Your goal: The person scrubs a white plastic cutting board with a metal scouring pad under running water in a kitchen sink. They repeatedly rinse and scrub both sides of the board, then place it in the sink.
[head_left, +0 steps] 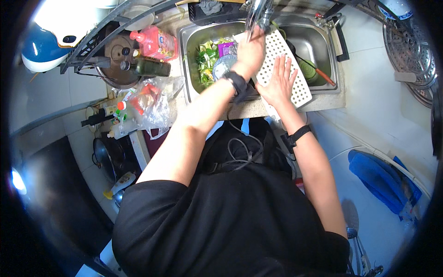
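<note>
A white perforated panel (295, 85), with rows of round holes, lies slanted across the divider of the double sink. My right hand (278, 85) rests flat on it, fingers stretched out and open. Just below the metal faucet (259, 16), my left hand (251, 53) is over the panel's left edge. Its fingers are blurred and partly hidden, so I cannot see whether they hold anything. In the left basin, a patterned bowl (222, 67) sits beside my left wrist, with green leafy scraps (206, 60) and a purple packet (226, 49).
The right basin (323, 46) holds a green round item (307, 71) and an orange-handled utensil (326, 77). Left of the sink stand a pink pump bottle (159, 43), a dark green bottle (152, 68) and a clear plastic bag (159, 99). A dark rack (120, 18) overhangs the upper left.
</note>
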Demonstrator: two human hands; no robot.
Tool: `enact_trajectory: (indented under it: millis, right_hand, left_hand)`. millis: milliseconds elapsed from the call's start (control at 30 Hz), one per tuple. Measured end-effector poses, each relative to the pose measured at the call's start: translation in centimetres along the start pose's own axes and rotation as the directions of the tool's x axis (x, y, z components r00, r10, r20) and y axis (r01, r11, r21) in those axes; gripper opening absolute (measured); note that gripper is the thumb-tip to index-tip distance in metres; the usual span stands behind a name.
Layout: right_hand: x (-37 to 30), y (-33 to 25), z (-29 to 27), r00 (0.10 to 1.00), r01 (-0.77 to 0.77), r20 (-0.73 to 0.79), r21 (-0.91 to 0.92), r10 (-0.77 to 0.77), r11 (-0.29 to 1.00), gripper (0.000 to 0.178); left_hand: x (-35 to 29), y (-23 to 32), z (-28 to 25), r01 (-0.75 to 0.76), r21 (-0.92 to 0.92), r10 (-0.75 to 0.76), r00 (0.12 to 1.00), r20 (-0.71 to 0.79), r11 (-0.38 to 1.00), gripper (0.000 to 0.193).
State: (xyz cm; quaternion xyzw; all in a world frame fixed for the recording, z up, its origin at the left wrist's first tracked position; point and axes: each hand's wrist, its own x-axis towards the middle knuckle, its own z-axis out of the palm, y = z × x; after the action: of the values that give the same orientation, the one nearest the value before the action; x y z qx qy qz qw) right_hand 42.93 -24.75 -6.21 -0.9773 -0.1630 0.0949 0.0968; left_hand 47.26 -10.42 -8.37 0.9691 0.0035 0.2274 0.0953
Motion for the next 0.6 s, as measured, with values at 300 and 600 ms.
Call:
enact_trajectory:
  millis: [300, 600]
  right_hand:
    - [-0.1, 0.1, 0.1, 1.0, -0.001, 0.022, 0.028, 0.001, 1.0, 0.121]
    - [-0.2, -0.1, -0.6, 0.999, -0.004, 0.036, 0.022, 0.003, 1.0, 0.12]
  left_hand:
    - [1.0, -0.3, 2.8, -0.176, 0.049, 0.173, 0.982, 0.072, 0.983, 0.045]
    - [2.1, 0.8, 2.9, -0.265, 0.158, 0.236, 0.955, 0.178, 0.951, 0.056]
